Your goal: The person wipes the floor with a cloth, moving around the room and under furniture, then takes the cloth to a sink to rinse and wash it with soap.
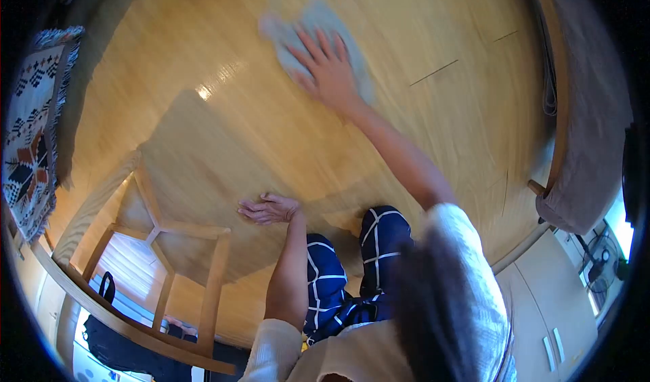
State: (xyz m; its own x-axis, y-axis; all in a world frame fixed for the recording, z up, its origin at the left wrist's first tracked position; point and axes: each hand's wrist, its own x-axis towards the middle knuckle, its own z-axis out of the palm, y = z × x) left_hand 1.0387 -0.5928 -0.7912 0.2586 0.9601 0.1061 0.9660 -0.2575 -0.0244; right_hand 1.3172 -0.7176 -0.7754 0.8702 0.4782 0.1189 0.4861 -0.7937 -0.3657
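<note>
My right hand (328,67) lies flat with fingers spread on a light grey-blue cloth (321,16), pressing it against the wooden floor (271,131). The cloth is slightly blurred and sticks out past my fingertips and beside my wrist. Lower and to the left, my left hand (269,209) holds nothing; its fingers are stretched out over the floor in front of my left knee. Both my knees, in dark checked trousers (386,236), point toward the floor below my arms.
A wooden chair frame (220,273) stands close to my left arm. A patterned fringed textile (34,138) hangs at the far left. Along the right edge is a brown upholstered seat (596,97) with a wooden leg; white cabinets (548,301) and a fan (602,263) are behind it.
</note>
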